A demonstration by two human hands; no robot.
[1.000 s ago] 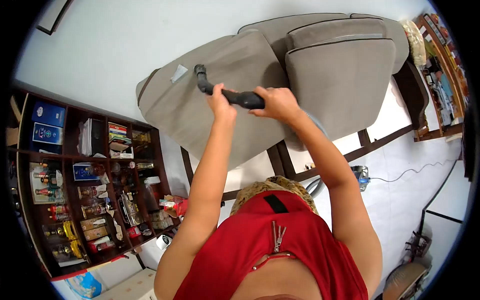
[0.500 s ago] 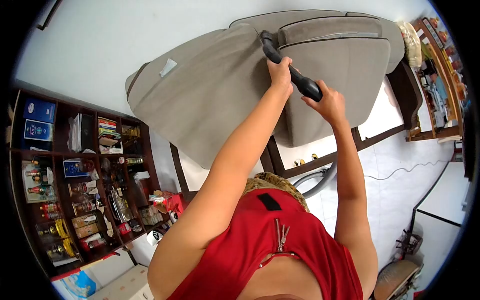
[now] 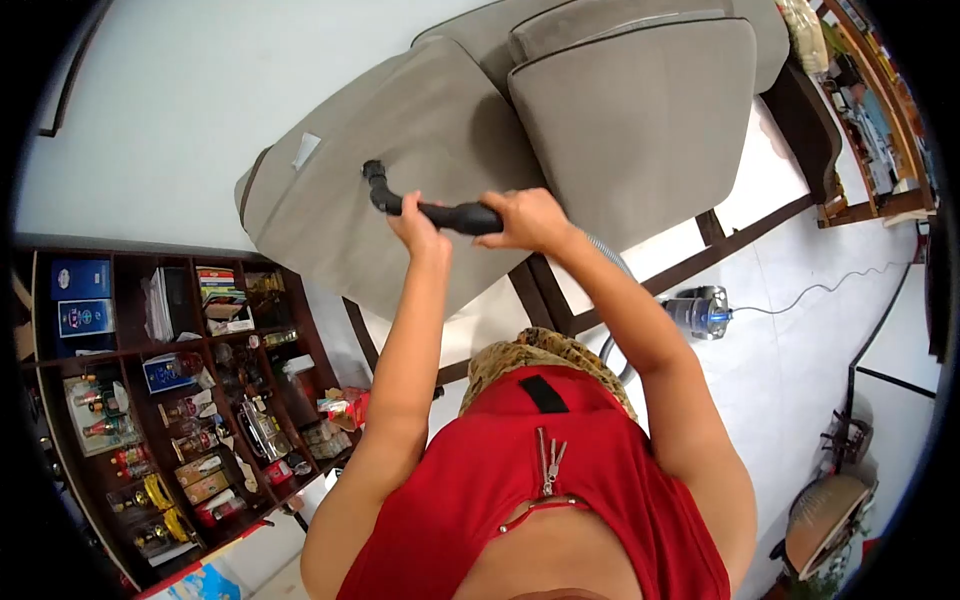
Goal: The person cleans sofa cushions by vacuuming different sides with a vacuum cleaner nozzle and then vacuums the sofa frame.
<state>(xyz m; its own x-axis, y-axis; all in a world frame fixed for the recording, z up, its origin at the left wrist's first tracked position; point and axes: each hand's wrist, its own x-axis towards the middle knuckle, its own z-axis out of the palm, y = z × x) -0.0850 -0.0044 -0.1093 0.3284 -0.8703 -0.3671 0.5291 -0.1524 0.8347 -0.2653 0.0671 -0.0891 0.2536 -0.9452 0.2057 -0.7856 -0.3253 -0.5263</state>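
Head view: left hand [image 3: 420, 226] wrapped round the mid-section of the black wand [image 3: 467, 218]; right hand [image 3: 532, 219] gripping its rear end, at 3 o'clock from the left. Nozzle [image 3: 373, 169] sits at 11 o'clock from the left hand, over the grey sofa cushion [image 3: 450, 140]; can't tell if touching. White slip [image 3: 306, 151] on the sofa, between 9 and 10 o'clock from nozzle. Grey hose [image 3: 608, 256] passes by the right forearm. Vacuum body [image 3: 698, 312] on floor [image 3: 765, 375], 4 o'clock from right hand.
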